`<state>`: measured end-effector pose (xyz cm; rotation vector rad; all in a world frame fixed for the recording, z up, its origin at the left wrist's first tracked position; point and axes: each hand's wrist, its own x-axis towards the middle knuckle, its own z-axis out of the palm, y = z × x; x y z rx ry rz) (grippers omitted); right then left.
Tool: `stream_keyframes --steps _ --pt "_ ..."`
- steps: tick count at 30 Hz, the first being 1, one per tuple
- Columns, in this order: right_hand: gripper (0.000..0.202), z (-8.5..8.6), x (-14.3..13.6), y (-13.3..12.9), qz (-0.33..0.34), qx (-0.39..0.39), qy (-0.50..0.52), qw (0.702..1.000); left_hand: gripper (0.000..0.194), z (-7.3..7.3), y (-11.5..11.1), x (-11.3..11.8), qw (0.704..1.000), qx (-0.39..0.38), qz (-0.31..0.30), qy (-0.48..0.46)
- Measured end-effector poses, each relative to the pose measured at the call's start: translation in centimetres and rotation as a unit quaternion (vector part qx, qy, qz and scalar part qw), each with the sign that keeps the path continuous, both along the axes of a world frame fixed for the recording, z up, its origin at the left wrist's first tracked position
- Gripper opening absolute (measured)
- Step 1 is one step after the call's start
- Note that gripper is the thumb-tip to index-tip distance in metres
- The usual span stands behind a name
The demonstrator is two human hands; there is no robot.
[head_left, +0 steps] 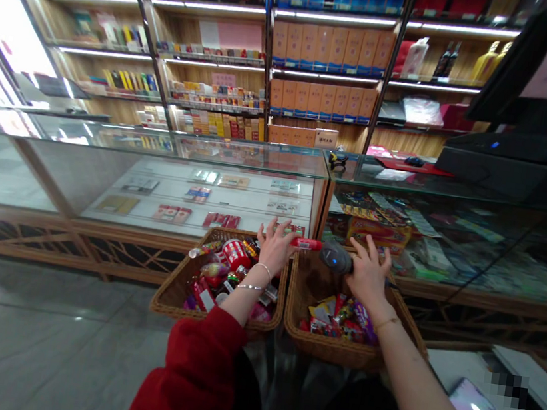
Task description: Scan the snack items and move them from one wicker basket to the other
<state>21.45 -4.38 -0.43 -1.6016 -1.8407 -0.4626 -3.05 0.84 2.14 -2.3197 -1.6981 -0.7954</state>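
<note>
My left hand [275, 249] is above the left wicker basket [163, 295], its thumb and fingertips pinching one end of a small red stick-shaped packet [307, 244] with a white label on it. My right hand [369, 275] grips a dark handheld barcode scanner [337, 259] with a blue light, over the right wicker basket [296, 342]. The scanner's head is close beside the packet's free end; whether they touch I cannot tell. Colourful wrapped sweets [234, 253] fill much of the left basket. Fewer wrapped sweets [342, 318] lie in the right one.
A glass display counter [200, 148] runs behind the baskets, with small boxes inside. On its top right stand a monitor [516, 69] and a yellow-black object [338, 161]. A phone [472, 407] lies on a white surface at lower right. Stocked shelves [328, 78] line the back wall.
</note>
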Motion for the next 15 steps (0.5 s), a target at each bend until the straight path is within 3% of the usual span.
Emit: stream_keyframes --steps 9,15 --pt "0.036 1.0 -2.0 1.0 -0.001 0.009 -0.041 0.999 0.031 0.9 -0.8 -7.3 0.999 -0.018 0.023 0.018" --pt "0.034 0.9 -2.9 1.4 0.011 0.01 -0.049 0.999 0.032 0.9 -1.7 -10.4 0.995 -0.081 0.004 0.052"
